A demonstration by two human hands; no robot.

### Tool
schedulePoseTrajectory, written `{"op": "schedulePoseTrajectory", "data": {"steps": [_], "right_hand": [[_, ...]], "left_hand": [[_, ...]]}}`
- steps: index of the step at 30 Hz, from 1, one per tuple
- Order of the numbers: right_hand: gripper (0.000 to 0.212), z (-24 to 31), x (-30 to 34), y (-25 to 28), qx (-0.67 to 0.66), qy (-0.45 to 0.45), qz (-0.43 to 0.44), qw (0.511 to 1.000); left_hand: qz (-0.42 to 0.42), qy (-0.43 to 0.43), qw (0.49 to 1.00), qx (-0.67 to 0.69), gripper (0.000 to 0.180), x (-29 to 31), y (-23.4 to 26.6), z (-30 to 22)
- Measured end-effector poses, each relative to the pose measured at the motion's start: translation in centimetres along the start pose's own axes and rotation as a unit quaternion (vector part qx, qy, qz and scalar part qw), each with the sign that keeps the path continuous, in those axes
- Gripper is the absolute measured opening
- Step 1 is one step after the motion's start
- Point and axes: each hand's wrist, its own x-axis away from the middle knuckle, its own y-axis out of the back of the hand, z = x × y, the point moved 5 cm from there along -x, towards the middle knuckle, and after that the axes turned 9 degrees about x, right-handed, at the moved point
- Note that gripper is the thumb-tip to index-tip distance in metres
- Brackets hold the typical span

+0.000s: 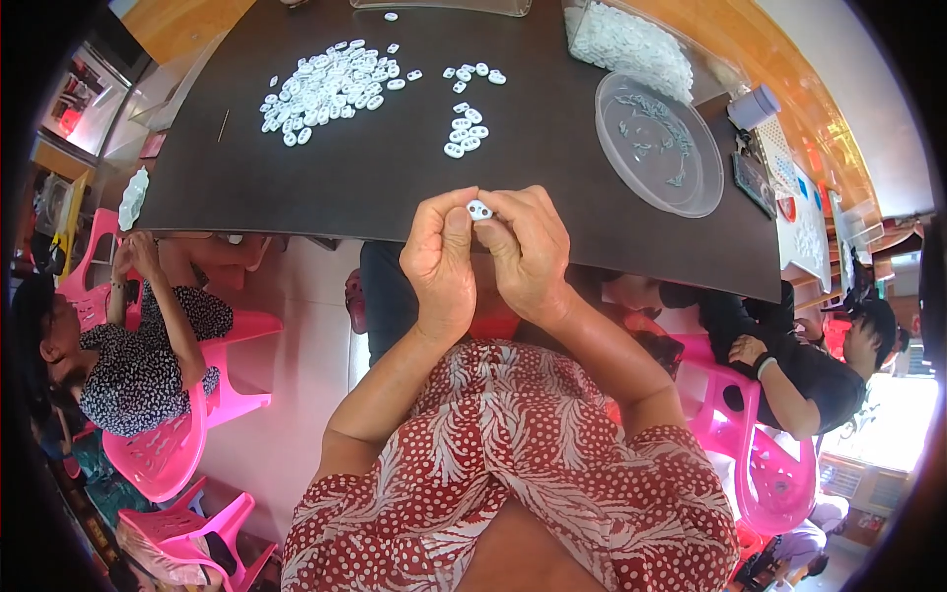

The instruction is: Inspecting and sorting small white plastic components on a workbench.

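Between the fingertips of both hands, just over the table's near edge, is a small white oval plastic piece (pixel 479 210) with two dark holes. My left hand (pixel 441 252) pinches it from the left between thumb and forefinger. From the right, my right hand (pixel 528 247) grips the same piece, its other fingers curled in. Straight ahead of the hands lies a small group of like white pieces (pixel 460 136). A large pile of them (pixel 330 87) spreads farther left.
The dark table (pixel 395 187) carries a round clear tray (pixel 604 148) of small grey-green parts at right. Behind it stands a clear bin (pixel 681 94) of white pieces. A phone (pixel 754 185) lies near a lidded container (pixel 755 107). People sit on pink chairs (pixel 163 449) at both sides.
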Motion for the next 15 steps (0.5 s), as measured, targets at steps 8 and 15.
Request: {"op": "schedulePoseTrajectory", "data": {"steps": [8,15], "right_hand": [[0.010,-3.4,-1.2,1.0,-0.058,-0.182,0.039,0.981],[0.015,-9.5,-12.5,8.5,0.031,-0.180,-0.037,0.982]], "left_hand": [[0.061,0.060,0.989,-0.117,0.023,-1.7,0.2,0.4],[0.122,-0.145,0.888,-0.419,0.017,-6.6,1.3,-0.9]]}}
